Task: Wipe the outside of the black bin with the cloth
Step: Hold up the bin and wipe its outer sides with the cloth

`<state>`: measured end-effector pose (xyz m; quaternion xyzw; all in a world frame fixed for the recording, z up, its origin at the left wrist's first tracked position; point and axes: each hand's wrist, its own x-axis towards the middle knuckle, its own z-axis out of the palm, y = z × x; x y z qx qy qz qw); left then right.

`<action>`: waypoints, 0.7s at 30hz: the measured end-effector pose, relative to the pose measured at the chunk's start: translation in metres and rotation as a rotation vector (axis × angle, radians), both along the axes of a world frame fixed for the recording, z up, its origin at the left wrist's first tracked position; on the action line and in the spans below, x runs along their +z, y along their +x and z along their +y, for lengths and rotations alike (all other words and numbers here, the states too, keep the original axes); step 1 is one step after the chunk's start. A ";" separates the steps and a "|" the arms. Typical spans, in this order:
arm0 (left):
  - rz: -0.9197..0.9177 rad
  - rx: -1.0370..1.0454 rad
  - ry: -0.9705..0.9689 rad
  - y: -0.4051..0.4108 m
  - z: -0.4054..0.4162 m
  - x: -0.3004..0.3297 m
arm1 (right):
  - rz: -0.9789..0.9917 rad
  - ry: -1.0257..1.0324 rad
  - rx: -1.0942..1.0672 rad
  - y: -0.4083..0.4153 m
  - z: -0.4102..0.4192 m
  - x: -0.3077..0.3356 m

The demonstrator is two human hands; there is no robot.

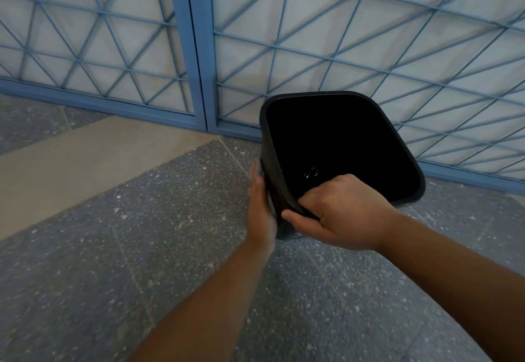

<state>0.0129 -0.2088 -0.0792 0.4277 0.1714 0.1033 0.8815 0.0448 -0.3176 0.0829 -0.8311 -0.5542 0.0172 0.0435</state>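
Black bin (343,145) tilted, your right hand (341,213) clenched on its near rim; left hand (262,205) presses the barely visible cloth (271,202) flat against the side wall: keep strokes long, rim grip firm.

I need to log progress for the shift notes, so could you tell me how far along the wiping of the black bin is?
Done: nothing provable; no cleaned patch stands out. In hand: the right hand grips the black bin by its near rim, tilting it off the floor, while the left hand presses flat on its left outer wall, a sliver of grey cloth seemingly beneath. Left: the other outer sides, hidden here.
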 end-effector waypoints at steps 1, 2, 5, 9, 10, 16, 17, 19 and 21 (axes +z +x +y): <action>0.028 -0.026 -0.020 0.003 0.001 -0.005 | 0.003 -0.001 -0.003 0.000 0.001 0.000; 0.040 -0.006 -0.070 0.008 0.006 -0.010 | 0.010 -0.001 -0.009 0.000 0.001 0.000; 0.068 -0.004 0.010 0.020 0.018 -0.012 | 0.029 -0.008 -0.022 0.000 0.002 0.000; 0.016 0.046 0.049 0.003 0.002 -0.025 | 0.018 -0.015 -0.013 0.000 0.001 0.001; 0.063 0.037 0.030 0.006 0.007 -0.030 | 0.012 -0.012 -0.012 0.001 0.002 0.000; 0.079 -0.035 -0.079 0.023 0.022 0.009 | 0.010 -0.013 -0.033 0.002 0.006 0.002; 0.076 0.000 -0.010 0.013 0.016 0.016 | 0.018 -0.020 -0.033 0.001 0.005 0.001; 0.063 0.060 0.030 -0.002 0.004 0.010 | 0.015 -0.023 -0.027 0.001 0.005 0.002; 0.101 0.046 0.023 -0.002 0.006 -0.002 | 0.003 -0.017 -0.028 0.001 0.005 0.002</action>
